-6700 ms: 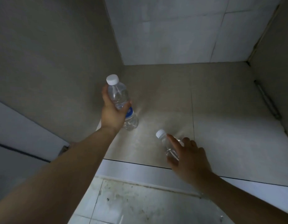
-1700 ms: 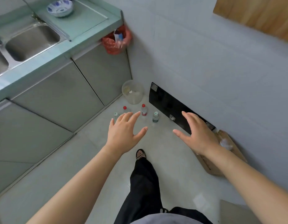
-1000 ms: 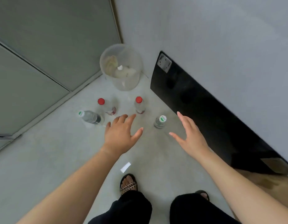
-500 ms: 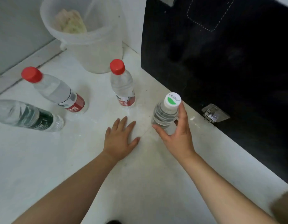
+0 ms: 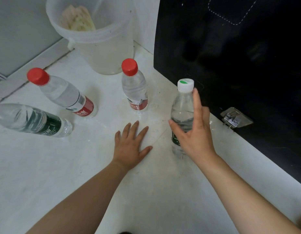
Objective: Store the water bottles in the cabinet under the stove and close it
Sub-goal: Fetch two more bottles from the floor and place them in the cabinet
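My right hand (image 5: pixel 195 137) grips the white-capped bottle (image 5: pixel 182 108) right of centre; my left hand (image 5: pixel 131 146) lies flat, fingers spread, on the floor (image 5: pixel 45 166). No bottle here looks stored yet.

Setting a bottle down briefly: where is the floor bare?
Bare floor spreads left of the left hand, nearer than the green-labelled bottle. A strip borders the black panel, beside the right hand gripping the white-capped bottle. Crowded around bucket and red-capped bottles.
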Motion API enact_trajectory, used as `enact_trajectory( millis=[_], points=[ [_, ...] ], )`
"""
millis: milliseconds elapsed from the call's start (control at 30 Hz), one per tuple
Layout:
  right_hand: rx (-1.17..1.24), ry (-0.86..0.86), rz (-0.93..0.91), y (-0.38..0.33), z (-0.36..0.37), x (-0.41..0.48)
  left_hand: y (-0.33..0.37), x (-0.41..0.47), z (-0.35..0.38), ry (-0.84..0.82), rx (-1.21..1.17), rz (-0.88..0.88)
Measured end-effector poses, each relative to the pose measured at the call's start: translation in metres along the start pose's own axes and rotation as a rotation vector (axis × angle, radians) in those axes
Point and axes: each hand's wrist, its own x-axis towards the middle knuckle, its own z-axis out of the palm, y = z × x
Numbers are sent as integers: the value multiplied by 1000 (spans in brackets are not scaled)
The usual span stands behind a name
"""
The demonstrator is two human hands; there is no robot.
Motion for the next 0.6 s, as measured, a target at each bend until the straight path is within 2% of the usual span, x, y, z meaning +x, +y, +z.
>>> enact_trajectory(
  millis=[133, 267, 500, 600],
  points=[
    [-53, -22, 32, 15, 14, -12, -2, 2, 4, -20, 5, 6],
    [-58, 9, 27, 21, 21, -11, -8, 5, -11, 31, -86, -7],
    [4, -2, 98, 30, 12, -8, -9, 37, -74, 439, -596, -267],
    [15, -17, 114, 32, 10, -9, -3, 57, -95, 480, -824, -186]
  ],
)
